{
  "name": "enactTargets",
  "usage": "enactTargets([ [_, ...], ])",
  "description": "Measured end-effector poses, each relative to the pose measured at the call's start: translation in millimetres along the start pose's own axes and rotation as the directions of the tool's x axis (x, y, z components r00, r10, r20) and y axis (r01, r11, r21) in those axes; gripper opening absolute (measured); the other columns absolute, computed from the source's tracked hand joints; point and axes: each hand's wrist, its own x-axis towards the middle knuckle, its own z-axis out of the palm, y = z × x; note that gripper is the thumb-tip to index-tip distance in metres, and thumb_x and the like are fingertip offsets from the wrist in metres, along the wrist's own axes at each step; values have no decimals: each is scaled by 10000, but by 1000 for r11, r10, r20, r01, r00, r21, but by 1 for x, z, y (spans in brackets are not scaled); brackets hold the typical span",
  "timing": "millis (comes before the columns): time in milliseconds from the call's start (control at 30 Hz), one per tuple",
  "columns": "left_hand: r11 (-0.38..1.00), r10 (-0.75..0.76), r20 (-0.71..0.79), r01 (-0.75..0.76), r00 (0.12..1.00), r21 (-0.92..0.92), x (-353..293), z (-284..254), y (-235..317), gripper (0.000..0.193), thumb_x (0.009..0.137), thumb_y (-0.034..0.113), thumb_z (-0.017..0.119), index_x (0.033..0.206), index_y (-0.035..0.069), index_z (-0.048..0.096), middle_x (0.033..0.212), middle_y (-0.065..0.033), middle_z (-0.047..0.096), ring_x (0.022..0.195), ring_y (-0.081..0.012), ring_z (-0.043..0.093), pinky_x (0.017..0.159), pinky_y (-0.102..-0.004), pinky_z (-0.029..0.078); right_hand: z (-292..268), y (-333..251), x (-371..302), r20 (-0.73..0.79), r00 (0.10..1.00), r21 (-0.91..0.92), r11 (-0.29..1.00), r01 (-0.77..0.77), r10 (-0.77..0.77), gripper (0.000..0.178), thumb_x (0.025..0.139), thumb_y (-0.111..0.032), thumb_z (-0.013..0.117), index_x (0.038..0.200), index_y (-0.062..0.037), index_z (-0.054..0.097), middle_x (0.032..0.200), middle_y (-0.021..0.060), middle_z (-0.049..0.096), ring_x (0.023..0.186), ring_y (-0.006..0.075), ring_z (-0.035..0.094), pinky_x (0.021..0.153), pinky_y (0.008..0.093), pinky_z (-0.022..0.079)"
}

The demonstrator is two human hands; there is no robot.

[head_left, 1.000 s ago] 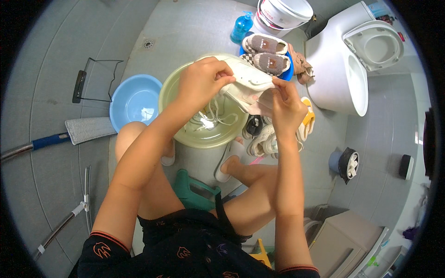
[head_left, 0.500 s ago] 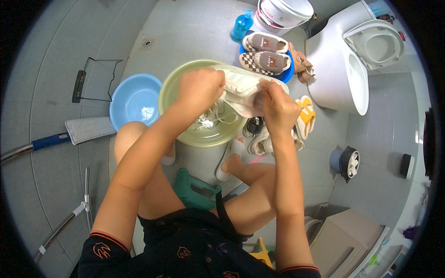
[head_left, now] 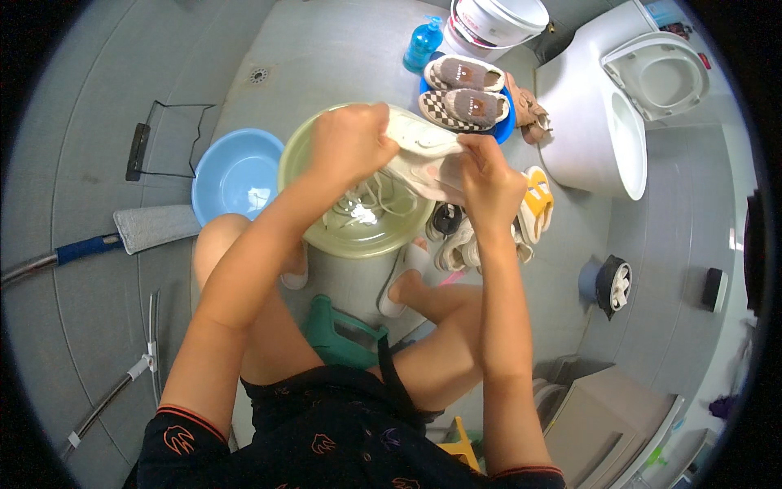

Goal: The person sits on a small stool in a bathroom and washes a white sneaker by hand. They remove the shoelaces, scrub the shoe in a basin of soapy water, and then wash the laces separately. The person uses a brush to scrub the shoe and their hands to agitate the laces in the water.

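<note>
Over the right half of a pale green basin point(head_left: 358, 249) I hold a white shoe point(head_left: 419, 137) stretched between both hands. My left hand point(head_left: 350, 145) is closed round its left end. At the other end, my right hand point(head_left: 494, 181) pinches the edge with thumb and fingers. Its opening and a pinkish inside show between my hands. White laces point(head_left: 358, 200) lie in the water of the basin below; whether they are joined to this shoe I cannot tell.
A light blue basin point(head_left: 236, 175) stands at the left beside a mop head point(head_left: 159, 226). Checkered slippers point(head_left: 460, 106) rest on a blue basin, near a blue pump bottle point(head_left: 422, 45). Yellow slippers point(head_left: 535, 204) and several shoes sit at right. A green stool point(head_left: 334, 338) is beneath me.
The shoe has turned in my hands, so its opening shows more. Both hands have shifted slightly and keep their hold. The basins and the footwear stay in place.
</note>
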Motion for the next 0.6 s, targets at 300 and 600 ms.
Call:
enactTargets([
  [300,925,-213,-153,149,965,-349,12,-29,-7,135,666,120,681,674,15,597,536,-11,521,510,-54,485,492,-207,409,3,-1,6,-59,966,285,931,-226,253,171,788,-28,692,953,-69,671,841,92,722,822,178,716,699,266,536],
  [600,963,123,-14,-122,992,-242,3,-22,4,265,723,183,729,978,120,695,890,-44,635,827,-213,615,672,-327,498,-7,13,1,-123,981,89,986,-139,150,147,767,-40,702,898,-100,673,804,74,716,741,194,713,631,286,533],
])
